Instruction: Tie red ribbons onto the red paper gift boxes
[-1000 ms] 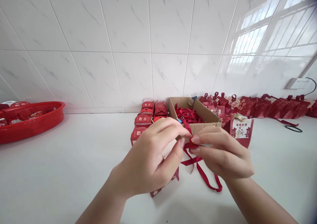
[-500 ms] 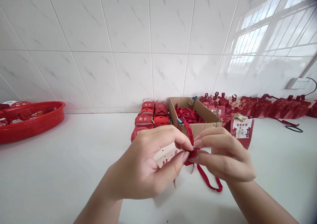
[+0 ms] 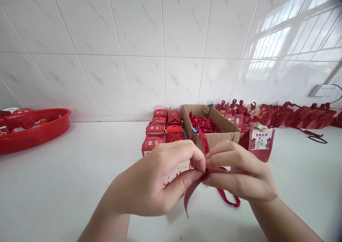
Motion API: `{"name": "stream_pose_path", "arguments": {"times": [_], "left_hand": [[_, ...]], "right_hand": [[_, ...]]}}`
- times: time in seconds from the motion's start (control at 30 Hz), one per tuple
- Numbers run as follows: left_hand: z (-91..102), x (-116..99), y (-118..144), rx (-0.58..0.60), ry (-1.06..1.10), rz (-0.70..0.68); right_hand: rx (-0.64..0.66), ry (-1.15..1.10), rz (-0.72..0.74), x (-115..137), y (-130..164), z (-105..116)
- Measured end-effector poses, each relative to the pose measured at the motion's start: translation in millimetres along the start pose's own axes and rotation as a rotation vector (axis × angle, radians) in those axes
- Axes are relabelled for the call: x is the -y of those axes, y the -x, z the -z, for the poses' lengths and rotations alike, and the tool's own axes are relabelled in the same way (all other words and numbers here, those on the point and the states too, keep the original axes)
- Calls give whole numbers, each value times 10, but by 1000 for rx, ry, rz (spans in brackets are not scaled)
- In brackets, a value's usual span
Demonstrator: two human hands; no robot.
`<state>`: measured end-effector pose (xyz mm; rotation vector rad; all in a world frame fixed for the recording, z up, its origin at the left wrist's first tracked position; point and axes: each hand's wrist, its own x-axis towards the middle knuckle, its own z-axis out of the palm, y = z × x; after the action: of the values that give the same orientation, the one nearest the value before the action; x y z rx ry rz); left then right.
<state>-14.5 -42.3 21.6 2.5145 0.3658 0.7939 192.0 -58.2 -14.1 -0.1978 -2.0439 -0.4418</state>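
Between my hands is a dark red ribbon, pinched at one spot in front of the cardboard box. My left hand has thumb and index finger closed on it, and one ribbon end hangs below them. My right hand pinches the same ribbon from the other side. A loop of red ribbon lies on the table under my right hand, and another strip runs up to the box edge. Behind my left fingers, a pale box with red print is mostly hidden.
An open cardboard box holds a heap of red ribbons. Red boxes stand in rows to its left. Several red gift bags line the wall at right, with a printed one in front. A red basin sits far left.
The ribbon end now hangs longer below my left fingers, toward the lower left. My fingers have shifted slightly on the ribbon, and both hands are a little lower.
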Motion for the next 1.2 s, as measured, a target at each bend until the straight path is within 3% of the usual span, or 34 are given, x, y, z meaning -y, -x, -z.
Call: {"name": "stream_pose_path", "arguments": {"times": [0.23,0.47,0.7,0.97,1.2], "left_hand": [[-4,0,-6,1,9,11],[12,27,8,-34,-1,20],[0,26,-15,-24,24,-87],[-16,87,-53,44,138,-128],[-68,92,-94,23,254,-123]], "right_hand": [[-33,-7,-31,19,27,-11],[-52,15,31,-15,56,-15],[-34,-36,18,-3,7,-13],[-82,-143,-41,25,-9,-61],[-80,-150,-56,49,-12,-32]]}}
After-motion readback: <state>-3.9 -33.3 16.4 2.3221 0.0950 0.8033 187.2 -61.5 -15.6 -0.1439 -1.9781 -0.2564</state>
